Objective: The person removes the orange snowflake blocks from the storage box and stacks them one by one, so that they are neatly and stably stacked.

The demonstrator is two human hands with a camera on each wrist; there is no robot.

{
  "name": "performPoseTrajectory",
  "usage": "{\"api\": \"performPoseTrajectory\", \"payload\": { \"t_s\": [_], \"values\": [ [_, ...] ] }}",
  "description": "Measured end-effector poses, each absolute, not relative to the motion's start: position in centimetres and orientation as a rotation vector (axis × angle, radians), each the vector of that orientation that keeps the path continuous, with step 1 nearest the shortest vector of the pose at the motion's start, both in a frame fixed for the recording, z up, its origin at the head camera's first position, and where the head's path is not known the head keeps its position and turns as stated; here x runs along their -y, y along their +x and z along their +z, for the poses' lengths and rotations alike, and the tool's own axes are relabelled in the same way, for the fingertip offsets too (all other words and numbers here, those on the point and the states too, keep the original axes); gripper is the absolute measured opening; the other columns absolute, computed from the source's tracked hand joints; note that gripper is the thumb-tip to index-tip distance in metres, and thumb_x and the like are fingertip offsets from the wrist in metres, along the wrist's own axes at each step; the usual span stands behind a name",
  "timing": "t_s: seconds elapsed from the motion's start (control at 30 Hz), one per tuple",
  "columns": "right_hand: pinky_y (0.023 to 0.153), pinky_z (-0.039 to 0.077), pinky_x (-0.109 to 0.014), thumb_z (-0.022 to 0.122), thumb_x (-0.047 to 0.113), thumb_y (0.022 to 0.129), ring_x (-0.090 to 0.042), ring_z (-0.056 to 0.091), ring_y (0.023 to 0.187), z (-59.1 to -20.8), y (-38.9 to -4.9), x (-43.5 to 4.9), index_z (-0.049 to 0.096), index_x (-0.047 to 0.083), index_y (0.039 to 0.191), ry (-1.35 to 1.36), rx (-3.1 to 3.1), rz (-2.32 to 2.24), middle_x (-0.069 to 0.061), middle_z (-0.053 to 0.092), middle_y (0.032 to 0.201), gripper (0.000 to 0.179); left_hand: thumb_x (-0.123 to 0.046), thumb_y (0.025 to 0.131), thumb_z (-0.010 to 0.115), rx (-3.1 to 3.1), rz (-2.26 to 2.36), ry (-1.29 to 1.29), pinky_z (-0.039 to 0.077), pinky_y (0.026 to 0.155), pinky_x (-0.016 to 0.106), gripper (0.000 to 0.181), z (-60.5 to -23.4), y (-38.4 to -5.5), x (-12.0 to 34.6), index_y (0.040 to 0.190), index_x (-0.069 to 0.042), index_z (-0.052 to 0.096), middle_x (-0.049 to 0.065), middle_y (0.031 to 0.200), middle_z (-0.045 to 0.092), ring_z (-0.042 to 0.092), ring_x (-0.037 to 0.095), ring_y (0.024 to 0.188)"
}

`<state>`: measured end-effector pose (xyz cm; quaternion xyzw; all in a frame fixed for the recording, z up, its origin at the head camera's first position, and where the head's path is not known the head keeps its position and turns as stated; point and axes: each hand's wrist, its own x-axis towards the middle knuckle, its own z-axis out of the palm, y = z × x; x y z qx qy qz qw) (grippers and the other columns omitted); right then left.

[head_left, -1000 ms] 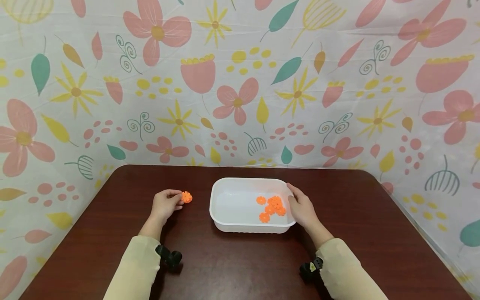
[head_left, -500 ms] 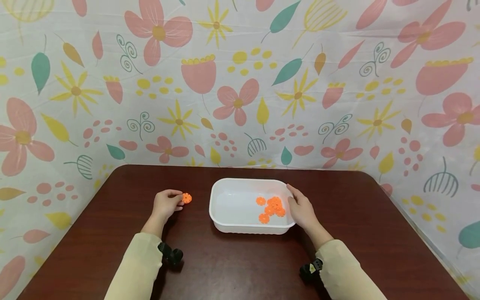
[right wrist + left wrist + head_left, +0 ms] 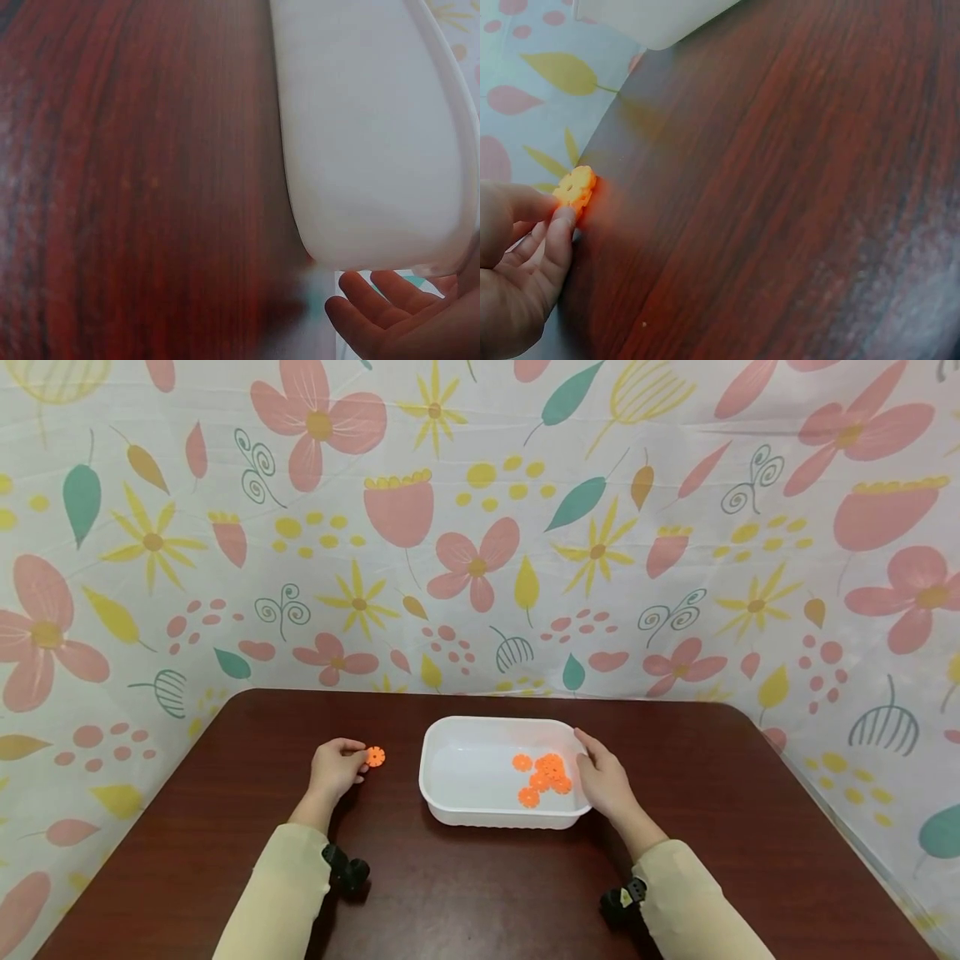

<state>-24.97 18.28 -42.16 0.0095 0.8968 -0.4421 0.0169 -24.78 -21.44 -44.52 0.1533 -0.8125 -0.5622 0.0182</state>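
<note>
My left hand (image 3: 337, 770) pinches an orange notched interlocking disc (image 3: 377, 757) between thumb and fingers, left of the white plastic tub (image 3: 465, 817). In the left wrist view the disc (image 3: 575, 187) stands tilted at the fingertips, close over the dark wood. My right hand (image 3: 606, 778) grips the tub's right end, thumb over the rim and the other fingers outside the wall. The right wrist view shows those fingers loosely bent below the tub's outer side (image 3: 367, 135). Several more orange discs (image 3: 551, 767) lie in the tub's right half, some overlapping.
The tub stands on a dark brown wooden table (image 3: 480, 893), toward its back edge. Behind the table hangs a white cloth (image 3: 480, 635) with flowers and leaves. Black wrist cameras (image 3: 348, 870) sit at both cuffs.
The left hand shifts slightly to the right with the disc, whose face turns a little. The right hand, the tub and the discs inside stay where they are.
</note>
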Motion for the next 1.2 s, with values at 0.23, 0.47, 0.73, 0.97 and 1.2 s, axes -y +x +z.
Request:
{"api": "performPoseTrajectory", "payload": {
  "t_s": [0.23, 0.47, 0.73, 0.97, 1.2],
  "values": [
    [0.113, 0.024, -0.054, 0.032, 0.015, 0.100, -0.036, 0.027, 0.140, -42.05, -24.92, -18.25, 0.031, 0.011, 0.148, 0.033, -2.786, -1.359, -0.018, 0.030, 0.152, 0.048, -0.010, 0.094, 0.055, 2.493, -1.759, 0.522, 0.055, 0.059, 0.024, 0.023, -44.76, -24.64, 21.35, 0.113, 0.003, 0.058, 0.017, 0.096, 0.062, 0.061, 0.012, 0.068],
    [0.113, 0.024, -0.053, 0.032, 0.014, 0.100, -0.036, 0.028, 0.140, -42.01, -24.93, -18.25, 0.032, 0.010, 0.148, 0.023, -2.795, -1.352, -0.018, 0.031, 0.151, 0.048, -0.010, 0.095, 0.053, 2.436, -1.794, 0.558, 0.054, 0.059, 0.023, 0.024, -44.84, -24.54, 21.44, 0.115, 0.003, 0.057, 0.013, 0.094, 0.060, 0.060, 0.010, 0.067],
    [0.113, 0.024, -0.054, 0.032, 0.015, 0.100, -0.036, 0.028, 0.140, -42.10, -24.93, -18.34, 0.032, 0.010, 0.148, 0.012, -2.803, -1.346, -0.019, 0.031, 0.151, 0.048, -0.009, 0.095, 0.051, 2.444, -1.771, 0.588, 0.055, 0.058, 0.023, 0.027, -44.71, -24.59, 21.50, 0.117, 0.004, 0.055, 0.014, 0.094, 0.058, 0.060, 0.010, 0.063],
    [0.113, 0.024, -0.053, 0.032, 0.015, 0.100, -0.036, 0.028, 0.140, -42.11, -24.92, -18.36, 0.032, 0.009, 0.147, 0.001, -2.810, -1.352, -0.018, 0.032, 0.151, 0.047, -0.011, 0.093, 0.055, 2.494, -1.703, 0.563, 0.053, 0.056, 0.024, 0.026, -44.84, -24.86, 21.24, 0.116, 0.002, 0.056, 0.018, 0.098, 0.061, 0.059, 0.011, 0.064],
    [0.113, 0.025, -0.053, 0.032, 0.015, 0.100, -0.036, 0.027, 0.140, -42.20, -24.94, -18.38, 0.032, 0.009, 0.147, 0.002, -2.804, -1.349, -0.018, 0.031, 0.151, 0.047, -0.011, 0.090, 0.061, 2.631, -1.556, 0.474, 0.048, 0.056, 0.024, 0.023, -44.86, -25.12, 20.92, 0.111, -0.001, 0.062, 0.019, 0.102, 0.061, 0.056, 0.017, 0.069]
  ]
}}
